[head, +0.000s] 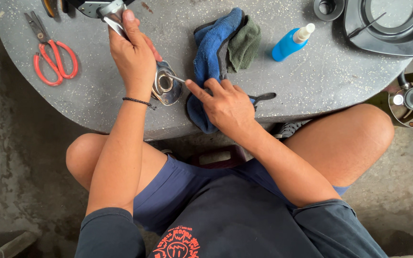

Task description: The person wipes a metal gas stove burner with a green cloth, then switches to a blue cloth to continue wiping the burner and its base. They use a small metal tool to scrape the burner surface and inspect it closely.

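Observation:
My left hand grips a shiny metal part, a curved chrome piece with a round opening, held on edge against the grey speckled table. My right hand pinches a thin metal tool whose tip reaches into the round opening. A blue cloth lies under and behind my right hand, with a green cloth folded next to it. A dark handle sticks out from beneath my right hand.
Red-handled scissors lie at the table's left. A blue spray bottle lies on its side at the right. A black round appliance sits at the far right corner. A metal can stands on the floor beside my right knee.

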